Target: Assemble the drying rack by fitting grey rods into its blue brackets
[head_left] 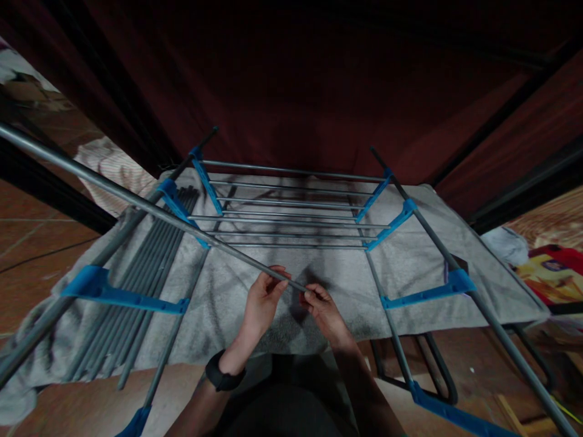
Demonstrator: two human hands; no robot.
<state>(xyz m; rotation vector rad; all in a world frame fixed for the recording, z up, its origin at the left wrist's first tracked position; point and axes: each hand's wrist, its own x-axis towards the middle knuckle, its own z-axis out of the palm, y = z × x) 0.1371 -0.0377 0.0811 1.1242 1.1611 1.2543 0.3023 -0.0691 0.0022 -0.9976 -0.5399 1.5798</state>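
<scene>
While over the grey towel (410, 267): two hands, left (263, 300), right (324, 306), each grip pinching one rod (136, 202).

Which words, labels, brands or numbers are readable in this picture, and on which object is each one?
No text is readable.
Colourful printed item at the right edge: print too blurred to read.
Grey rod held by the left hand and right hand: no marking visible.

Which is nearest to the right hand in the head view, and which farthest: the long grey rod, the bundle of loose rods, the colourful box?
1. long grey rod: pinched by right hand.
2. bundle of loose rods: far left, on the towel.
3. colourful box: far right, on the floor; roughly equal to the bundle, hard to rank.
</scene>
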